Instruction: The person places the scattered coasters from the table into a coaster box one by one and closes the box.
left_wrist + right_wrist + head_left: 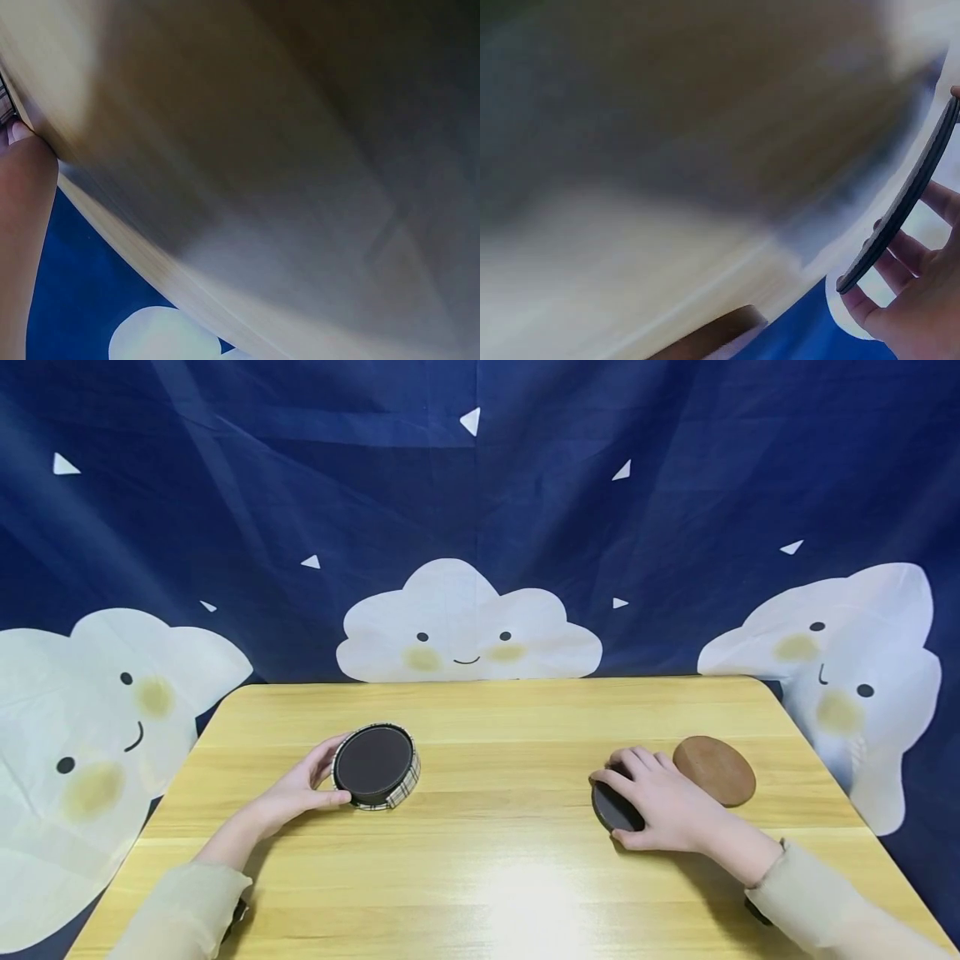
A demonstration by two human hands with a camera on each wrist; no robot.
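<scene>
On the left of the table, my left hand (298, 789) holds the near side of a round coaster holder (402, 789) with a plaid outer wall. Its thumb lies at the front rim and the fingers reach round the back. A dark round coaster (373, 762) fills the top of the holder. Over on the right, my right hand (671, 806) grips another dark round coaster (617, 810) from above, fingers and thumb spread round its edge. The right wrist view shows this coaster (904, 206) edge-on, tilted, with fingertips along its rim.
A brown round coaster (714, 770) lies flat just beyond the right hand, near the table's right side. The wooden table (495, 860) has rounded far corners. Behind it hangs a dark blue cloth (480, 502) printed with white clouds.
</scene>
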